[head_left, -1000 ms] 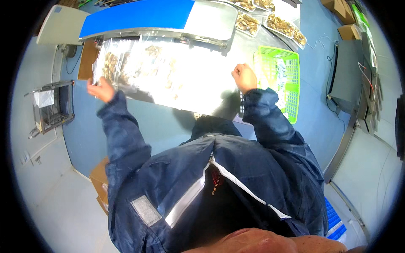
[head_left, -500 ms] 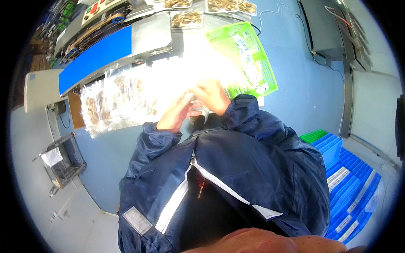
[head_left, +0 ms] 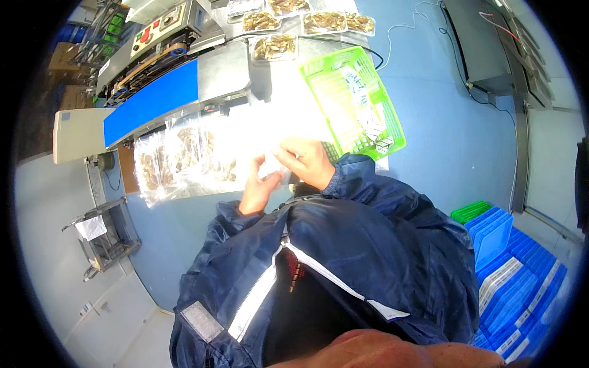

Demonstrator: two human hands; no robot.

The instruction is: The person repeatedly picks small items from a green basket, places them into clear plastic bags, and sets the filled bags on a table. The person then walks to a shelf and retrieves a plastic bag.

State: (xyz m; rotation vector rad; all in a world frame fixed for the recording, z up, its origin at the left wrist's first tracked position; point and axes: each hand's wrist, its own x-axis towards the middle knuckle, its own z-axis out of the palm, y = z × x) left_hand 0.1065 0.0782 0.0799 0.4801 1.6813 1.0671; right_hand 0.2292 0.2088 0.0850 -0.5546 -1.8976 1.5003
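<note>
My left hand and my right hand are close together at the near edge of the table. Their fingers are closed on what looks like a clear plastic bag, partly washed out by strong glare. To the left lie several filled clear bags with brownish pieces inside, side by side and overlapping. Just right of my right hand stands a bright green basket, tilted in view, holding small white-and-teal packets.
A machine with a blue belt and a control panel runs along the far left. Clear trays of brown-gold pieces stand at the back. Blue crates are stacked at lower right; a metal trolley stands at left.
My left hand has turned, its thumb and fingers now closing toward the right hand. The whole view has shifted slightly, and the glare over the table has lessened.
</note>
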